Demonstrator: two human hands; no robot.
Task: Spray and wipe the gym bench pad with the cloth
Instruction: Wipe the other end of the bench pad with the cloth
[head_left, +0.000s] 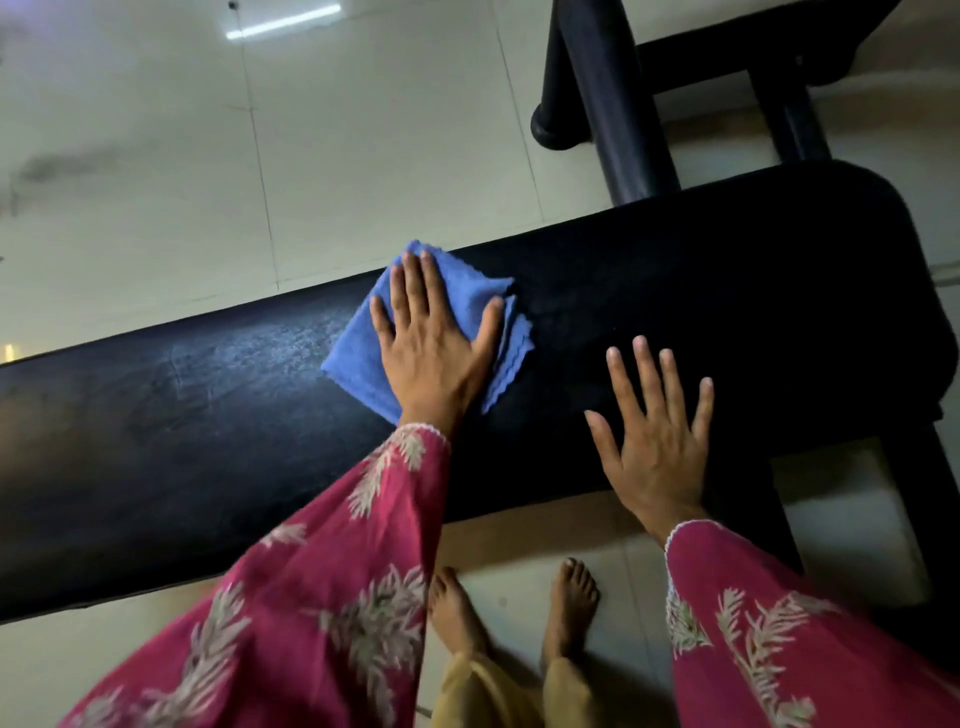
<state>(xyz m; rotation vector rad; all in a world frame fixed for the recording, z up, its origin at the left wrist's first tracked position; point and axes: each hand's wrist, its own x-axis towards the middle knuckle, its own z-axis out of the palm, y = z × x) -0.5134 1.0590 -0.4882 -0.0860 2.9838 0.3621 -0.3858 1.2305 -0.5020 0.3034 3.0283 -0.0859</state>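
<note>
**Left grip flat on the cloth, right grip flat on the pad**

The left grip lies palm-down on a folded blue cloth. Its fingers are straight and slightly spread, pressing rather than pinching. The cloth sits on the black pad, against the pad's far edge and about midway along the part in view. Its scalloped edges show in layers beside the thumb.

The right grip rests palm-down on bare pad, to the right of the cloth and nearer the person. Its fingers are spread wide and it holds nothing. The two are near each other but apart.

Left of the cloth the pad carries a dull grey, streaky sheen.

Both arms wear pink sleeves with a pale leaf print. Bare feet stand on the pale tiled floor at the pad's near edge. A black tube frame stands beyond the pad.
</note>
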